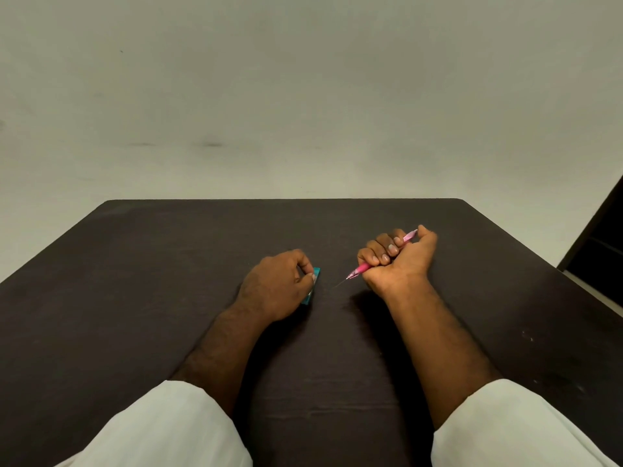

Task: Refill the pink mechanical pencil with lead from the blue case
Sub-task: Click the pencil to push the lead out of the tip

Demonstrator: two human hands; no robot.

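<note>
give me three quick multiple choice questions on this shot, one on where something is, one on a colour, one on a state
1. Where on the table is the blue case?
A under the left hand
B far corner
C near edge

2. What colour is the pencil?
A green
B pink
C black

3. How does the right hand hold the pencil?
A on a flat palm
B fingertip pinch
C closed fist

Answers:
1 A, the left hand's fingers hold the case.
2 B, pink barrel shows at both ends of the fist.
3 C, fingers curl round the barrel, thumb at its top end.
</note>
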